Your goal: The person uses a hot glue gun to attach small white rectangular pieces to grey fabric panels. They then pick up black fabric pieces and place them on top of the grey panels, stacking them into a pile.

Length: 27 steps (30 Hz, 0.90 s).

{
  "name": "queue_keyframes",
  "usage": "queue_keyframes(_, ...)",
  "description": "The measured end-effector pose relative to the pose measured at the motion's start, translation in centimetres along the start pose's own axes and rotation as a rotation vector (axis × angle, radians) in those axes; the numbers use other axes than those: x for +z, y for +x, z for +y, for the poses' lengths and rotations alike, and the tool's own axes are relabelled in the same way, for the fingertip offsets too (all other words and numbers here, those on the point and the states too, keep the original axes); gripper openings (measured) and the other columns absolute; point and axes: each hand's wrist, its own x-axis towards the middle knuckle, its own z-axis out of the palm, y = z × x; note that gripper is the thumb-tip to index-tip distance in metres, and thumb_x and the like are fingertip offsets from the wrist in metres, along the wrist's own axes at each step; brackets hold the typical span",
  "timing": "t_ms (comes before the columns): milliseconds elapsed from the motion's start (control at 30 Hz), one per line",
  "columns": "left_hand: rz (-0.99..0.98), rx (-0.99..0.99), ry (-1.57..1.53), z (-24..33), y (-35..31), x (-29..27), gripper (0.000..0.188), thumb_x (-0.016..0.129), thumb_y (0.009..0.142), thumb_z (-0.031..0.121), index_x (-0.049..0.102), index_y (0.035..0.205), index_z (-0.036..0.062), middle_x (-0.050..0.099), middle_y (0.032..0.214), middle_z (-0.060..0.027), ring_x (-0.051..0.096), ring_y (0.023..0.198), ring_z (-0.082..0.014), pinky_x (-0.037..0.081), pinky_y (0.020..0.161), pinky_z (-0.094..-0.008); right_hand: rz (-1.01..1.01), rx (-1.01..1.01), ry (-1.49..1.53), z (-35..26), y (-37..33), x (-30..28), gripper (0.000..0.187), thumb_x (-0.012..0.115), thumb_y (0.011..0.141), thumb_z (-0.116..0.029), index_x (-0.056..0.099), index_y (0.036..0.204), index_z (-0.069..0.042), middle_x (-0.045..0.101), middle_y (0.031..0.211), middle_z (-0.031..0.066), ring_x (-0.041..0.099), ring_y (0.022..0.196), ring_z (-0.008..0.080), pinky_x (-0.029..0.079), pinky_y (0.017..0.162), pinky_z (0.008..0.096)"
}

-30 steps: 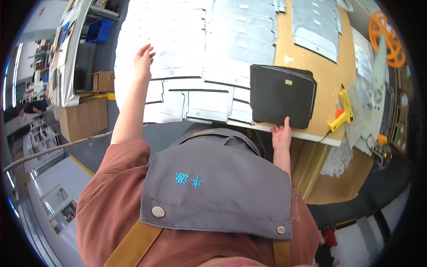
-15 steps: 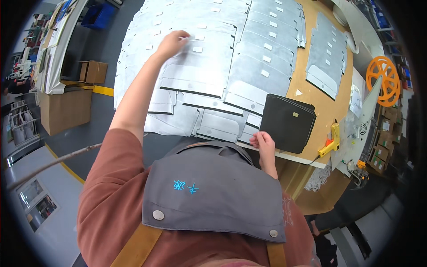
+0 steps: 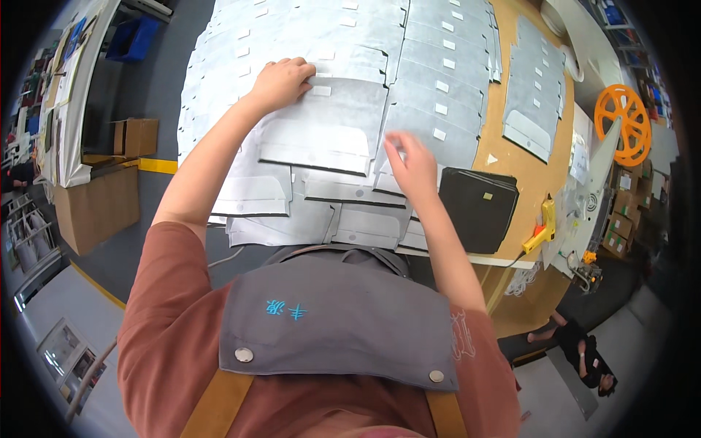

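Bench [image 3: 527, 171], cork-brown top, is my landmark.

- Grey fabric panels [image 3: 431, 73]: overlapping rows covering the bench's left and middle.
- Top grey panel [image 3: 325, 124]: lies flat near the bench's middle, a small white tab near its upper edge.
- My left hand [image 3: 281, 80]: on that panel's upper left corner, fingers curled down onto the edge, pinching it as far as I can tell.
- My right hand [image 3: 410, 164]: at the panel's right edge, fingers spread narrow, resting on fabric.
- Black panel stack [image 3: 478, 208]: toward the bench's near right edge.
- Yellow glue gun [image 3: 544, 226]: just right of the black stack.
- Orange reel [image 3: 621, 124]: beyond the bench's right side.
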Motion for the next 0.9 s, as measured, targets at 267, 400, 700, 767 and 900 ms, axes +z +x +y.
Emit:
queue_keyframes(267,-0.008,-0.106,0.151,-1.5,3.7,1.2,0.025,0.070,0.085,0.023,0.062,0.105,0.0121,0.064,0.111,-0.0064,0.062,0.107,-0.0278,0.048,0.090,-0.0414,-0.166,-0.259,-0.563,0.2,16.6,6.2,0.043,0.075,0.082,-0.037,0.064,0.116,-0.013,0.065,0.118,0.0054,0.061,0.108,0.0247,0.047,0.090,0.0450)
queue_keyframes(400,-0.227,-0.142,0.164,-1.9,5.2,-0.1,0.030,0.073,0.081,0.021,0.061,0.106,0.0114,0.065,0.107,-0.0073,0.062,0.105,-0.0291,0.047,0.092,-0.0419,-0.395,-0.104,-0.664,-1.3,19.4,5.5,0.041,0.078,0.078,-0.041,0.066,0.105,-0.012,0.065,0.113,0.0066,0.061,0.109,0.0246,0.047,0.089,0.0474)
queue_keyframes(700,-0.263,-0.031,-0.162,-3.4,3.8,-2.4,0.029,0.071,0.084,0.017,0.061,0.110,0.0094,0.067,0.097,-0.0105,0.065,0.096,-0.0284,0.048,0.089,-0.0415,-0.428,-0.196,-0.440,0.1,19.7,5.0,0.026,0.074,0.084,-0.030,0.065,0.102,-0.014,0.071,0.091,0.0045,0.067,0.096,0.0278,0.048,0.085,0.0463)
queue_keyframes(767,-0.205,-0.030,-0.188,-3.6,4.0,-2.3,0.030,0.069,0.084,0.015,0.060,0.112,0.0108,0.067,0.097,-0.0090,0.066,0.096,-0.0273,0.050,0.085,-0.0408,-0.416,-0.161,-0.391,-0.2,19.9,4.7,0.023,0.072,0.086,-0.026,0.064,0.104,-0.014,0.071,0.089,0.0056,0.067,0.094,0.0271,0.049,0.084,0.0463)
queue_keyframes(900,-0.062,-0.028,-0.166,-4.1,6.2,-2.4,0.034,0.068,0.085,0.012,0.059,0.118,0.0142,0.067,0.105,-0.0055,0.067,0.096,-0.0251,0.053,0.080,-0.0387,-0.231,-0.242,-0.409,-0.2,22.3,4.2,0.026,0.073,0.085,-0.025,0.063,0.106,-0.013,0.071,0.090,0.0064,0.068,0.094,0.0264,0.051,0.079,0.0440)
